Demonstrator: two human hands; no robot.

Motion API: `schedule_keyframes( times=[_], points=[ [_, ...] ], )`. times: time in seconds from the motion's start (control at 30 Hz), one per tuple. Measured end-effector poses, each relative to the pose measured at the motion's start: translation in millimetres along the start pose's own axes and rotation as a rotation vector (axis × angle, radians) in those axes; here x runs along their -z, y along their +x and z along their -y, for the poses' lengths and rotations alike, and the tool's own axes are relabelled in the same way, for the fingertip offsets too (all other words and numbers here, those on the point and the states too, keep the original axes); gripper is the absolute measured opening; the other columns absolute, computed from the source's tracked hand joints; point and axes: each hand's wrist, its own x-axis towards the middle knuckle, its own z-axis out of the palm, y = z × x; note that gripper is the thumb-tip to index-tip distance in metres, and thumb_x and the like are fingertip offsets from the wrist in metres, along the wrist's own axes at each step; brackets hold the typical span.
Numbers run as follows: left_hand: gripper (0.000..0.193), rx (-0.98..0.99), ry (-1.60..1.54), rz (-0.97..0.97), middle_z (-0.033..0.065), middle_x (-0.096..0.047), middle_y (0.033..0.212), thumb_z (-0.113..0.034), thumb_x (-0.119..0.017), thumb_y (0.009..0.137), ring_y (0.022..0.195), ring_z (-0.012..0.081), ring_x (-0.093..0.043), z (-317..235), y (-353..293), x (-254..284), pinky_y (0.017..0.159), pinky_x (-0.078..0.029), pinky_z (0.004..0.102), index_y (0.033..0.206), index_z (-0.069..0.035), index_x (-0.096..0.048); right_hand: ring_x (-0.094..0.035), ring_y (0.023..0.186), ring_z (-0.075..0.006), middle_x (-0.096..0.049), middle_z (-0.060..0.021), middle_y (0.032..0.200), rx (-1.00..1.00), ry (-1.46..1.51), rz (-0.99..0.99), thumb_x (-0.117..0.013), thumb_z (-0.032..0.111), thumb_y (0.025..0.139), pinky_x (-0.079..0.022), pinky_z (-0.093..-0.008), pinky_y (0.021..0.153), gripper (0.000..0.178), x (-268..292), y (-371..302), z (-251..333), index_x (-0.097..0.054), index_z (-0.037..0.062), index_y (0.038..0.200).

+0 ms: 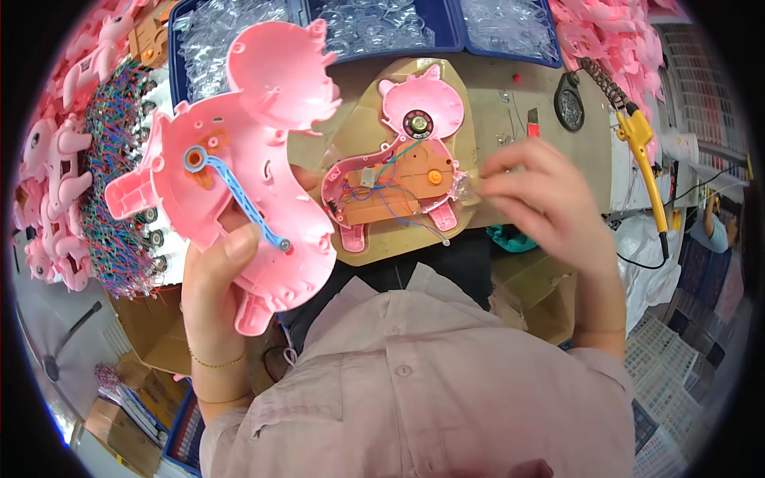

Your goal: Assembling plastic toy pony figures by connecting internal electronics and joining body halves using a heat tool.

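Note:
My left hand (219,267) grips a pink toy shell half (299,227), raised with its inner side up. A blue lever (239,199) with a ring at one end lies inside that shell, over an orange part. The matching pink shell half (398,88) rests on a tan fixture board (374,248). It holds an orange gearbox housing (406,167), thin coloured wires (390,191) and a round black speaker-like disc (418,123). At the right edge of this half, my right hand (542,199) pinches a small clear plastic piece (465,189); the fingertips are slightly blurred.
Blue bins (446,24) of clear plastic parts stand at the back. Wire bundles (119,175) and pink toy bodies (60,159) crowd the left. A yellow soldering iron (641,151) hangs at right near a black oval holder (569,102). More pink shells (613,44) are piled at back right.

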Motion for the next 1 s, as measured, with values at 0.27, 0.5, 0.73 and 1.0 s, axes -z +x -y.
schedule_keyframes(
  times=[0.27, 0.5, 0.73, 1.0],
  points=[
    [0.038, 0.121, 0.063, -0.132, 0.0091, -0.062, 0.104, -0.007, -0.060, 0.086, 0.088, 0.0150, -0.063, -4.1, 5.0, 11.4, 0.077, -0.052, 0.0289, 0.121, 0.004, -0.049, -0.058, 0.082, -0.0185, -0.062, -0.0058, 0.106, 0.453, -0.161, 0.004, -0.070, 0.003, 0.067, -0.047, -0.0305, 0.066, 0.031, -25.2, 17.2, 19.1, -0.065, 0.0081, 0.097],
    [0.030, 0.008, 0.063, -0.092, 0.0050, -0.062, 0.104, -0.014, -0.056, 0.093, 0.091, 0.0098, -0.060, 25.3, 12.4, 6.6, 0.078, -0.049, 0.0251, 0.119, 0.001, -0.052, -0.062, 0.057, -0.0107, -0.064, -0.0083, 0.072, -0.088, 0.512, -0.075, -0.073, 0.003, 0.076, -0.048, -0.0217, 0.052, 0.014, -33.3, 33.4, 31.3, -0.064, -0.0013, 0.087],
    [0.032, 0.021, 0.301, -0.015, 0.0077, -0.063, 0.100, -0.003, -0.064, 0.082, 0.088, 0.0108, -0.060, 28.2, 16.9, -7.4, 0.076, -0.050, 0.0265, 0.111, 0.006, -0.053, -0.063, 0.063, -0.0123, -0.065, -0.0092, 0.075, -0.443, 0.992, -0.084, -0.065, -0.004, 0.080, -0.049, -0.0219, 0.055, 0.005, -35.8, 22.0, 41.1, -0.063, -0.0045, 0.084],
    [0.028, -0.059, 0.568, -0.078, 0.0069, -0.065, 0.092, -0.003, -0.065, 0.079, 0.082, 0.0104, -0.060, 27.7, 4.6, -21.8, 0.074, -0.049, 0.0251, 0.104, 0.005, -0.056, -0.056, 0.074, -0.0153, -0.059, -0.0048, 0.080, -0.119, 0.566, -0.274, -0.070, -0.001, 0.071, -0.043, -0.0274, 0.062, 0.012, -38.0, 38.3, 46.2, -0.065, 0.0026, 0.082]
  ],
)
